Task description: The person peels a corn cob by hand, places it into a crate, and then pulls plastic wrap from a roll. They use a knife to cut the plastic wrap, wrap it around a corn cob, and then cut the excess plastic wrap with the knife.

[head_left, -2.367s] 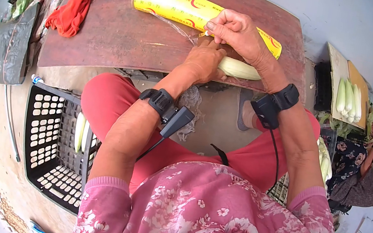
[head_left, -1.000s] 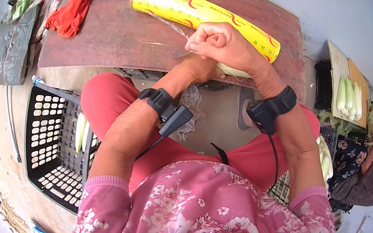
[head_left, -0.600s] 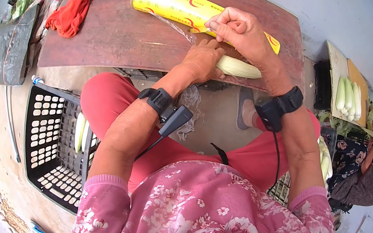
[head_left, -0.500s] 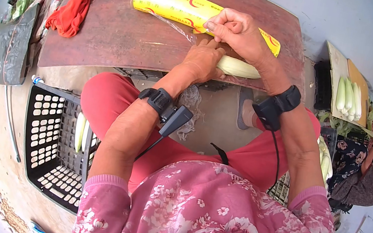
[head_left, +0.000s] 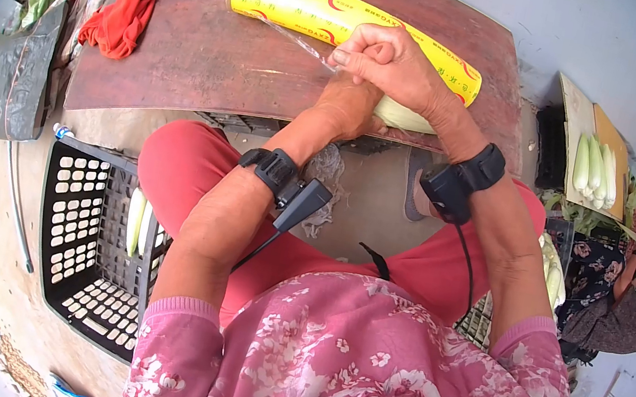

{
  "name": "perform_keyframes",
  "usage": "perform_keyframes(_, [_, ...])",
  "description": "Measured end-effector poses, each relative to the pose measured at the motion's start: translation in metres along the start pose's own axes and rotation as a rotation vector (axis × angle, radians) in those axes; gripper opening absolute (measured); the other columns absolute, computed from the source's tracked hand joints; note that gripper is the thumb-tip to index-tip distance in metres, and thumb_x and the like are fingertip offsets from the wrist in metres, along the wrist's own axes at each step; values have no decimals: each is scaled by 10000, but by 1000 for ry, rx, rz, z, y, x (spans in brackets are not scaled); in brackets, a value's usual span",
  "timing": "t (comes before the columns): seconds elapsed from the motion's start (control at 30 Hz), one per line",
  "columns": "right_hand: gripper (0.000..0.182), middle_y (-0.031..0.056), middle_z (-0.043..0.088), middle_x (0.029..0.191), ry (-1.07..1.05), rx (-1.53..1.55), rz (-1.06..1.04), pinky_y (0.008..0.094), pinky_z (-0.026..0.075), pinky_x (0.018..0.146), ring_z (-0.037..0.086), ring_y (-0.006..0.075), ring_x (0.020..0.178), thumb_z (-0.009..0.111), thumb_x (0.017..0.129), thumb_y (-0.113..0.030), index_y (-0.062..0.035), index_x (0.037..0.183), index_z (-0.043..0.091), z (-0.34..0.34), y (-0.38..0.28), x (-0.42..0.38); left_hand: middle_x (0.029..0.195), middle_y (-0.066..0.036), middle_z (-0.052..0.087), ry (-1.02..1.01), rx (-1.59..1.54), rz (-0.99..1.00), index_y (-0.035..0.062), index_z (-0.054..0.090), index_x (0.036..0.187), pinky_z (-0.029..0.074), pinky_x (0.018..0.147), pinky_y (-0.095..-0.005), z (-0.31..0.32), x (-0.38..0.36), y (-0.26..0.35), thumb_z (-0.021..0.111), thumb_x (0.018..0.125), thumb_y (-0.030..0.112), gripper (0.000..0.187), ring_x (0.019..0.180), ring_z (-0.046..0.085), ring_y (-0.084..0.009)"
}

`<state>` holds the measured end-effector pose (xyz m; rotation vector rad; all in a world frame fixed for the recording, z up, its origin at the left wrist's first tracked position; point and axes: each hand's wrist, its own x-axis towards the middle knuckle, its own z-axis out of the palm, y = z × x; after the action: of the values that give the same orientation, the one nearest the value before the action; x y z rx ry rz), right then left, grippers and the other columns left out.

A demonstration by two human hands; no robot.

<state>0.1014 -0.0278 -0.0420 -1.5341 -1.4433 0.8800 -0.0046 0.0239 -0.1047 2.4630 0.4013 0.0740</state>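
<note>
A pale green ear of corn [head_left: 406,116] in its inner husk lies near the front edge of the table, partly behind my right wrist. My left hand [head_left: 349,104] is closed round its left end, with its fingertips hidden. Above and across it, my right hand [head_left: 389,62] is curled into a fist, pinching clear cling film [head_left: 302,39]. The film stretches to the fist from the left part of a yellow printed film roll [head_left: 318,7]. This roll lies slantwise behind both hands.
The dark red table [head_left: 186,31] bears a red cloth [head_left: 122,18] at left. A black crate [head_left: 72,240] with pale ears stands on the floor at left. More ears [head_left: 595,171] lie on a board at right, where another person [head_left: 614,302] sits handling husks.
My right hand has moved left and down, now overlapping my left hand. The roll's printing has shifted as though it has turned. The other person's hand has moved a little.
</note>
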Motion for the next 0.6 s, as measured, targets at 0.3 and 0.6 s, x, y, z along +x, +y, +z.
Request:
perform_keyframes(0.3, [190,15,634,755,-8,252,-42,210,441,622,542,47,660,659,926,-208,-27,871,637,-8,-13,-10,1339,-176,496,52,42,39,53,534,1298,400,1040,-421,2,-1,-1,825,687,267,709,1266,444,-342])
perform_keyframes(0.6, [287,17,655,965,390,84,-152,197,461,778,594,74,877,620,967,-265,13,1038,641,-56,-63,-40,1116,-150,571,77,83,106,34,618,1146,437,958,-436,10,1,-10,820,684,272,557,1098,519,-357])
